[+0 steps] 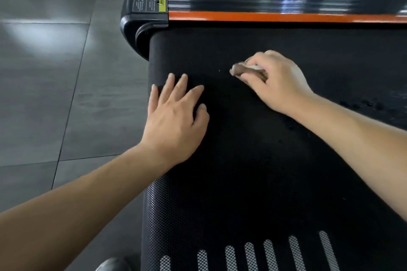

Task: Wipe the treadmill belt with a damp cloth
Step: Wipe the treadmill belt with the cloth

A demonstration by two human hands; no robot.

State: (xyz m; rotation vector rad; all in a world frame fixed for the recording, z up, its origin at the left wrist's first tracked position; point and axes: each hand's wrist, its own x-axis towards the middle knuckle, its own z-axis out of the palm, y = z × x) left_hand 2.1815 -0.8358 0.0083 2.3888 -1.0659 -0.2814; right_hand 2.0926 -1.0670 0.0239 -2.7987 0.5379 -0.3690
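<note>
Here the cloth (244, 70) sits bunched small in the right hand (273, 81), whose fingers curl round it and press it onto the belt (242, 160), nearer the belt's far edge under the orange strip (264, 16) of the rail (264, 0). Only a brown fold and a bit of white show past the knuckles; the rest is hidden in the grip. The left hand (176, 114) lies flat with fingers spread, holding nothing, palm on the belt beside its rolled end, fingertips close to that edge. The hands are near each other but apart. The cloth looks soft, light and limp, so it likely needs a full-hand bunch like this, or a flat palm on top, to stop it rolling under itself on the textured rubber, which should drag at damp fabric. The belt may creep under a push along its length; the flat left hand seems placed to steady it
</note>
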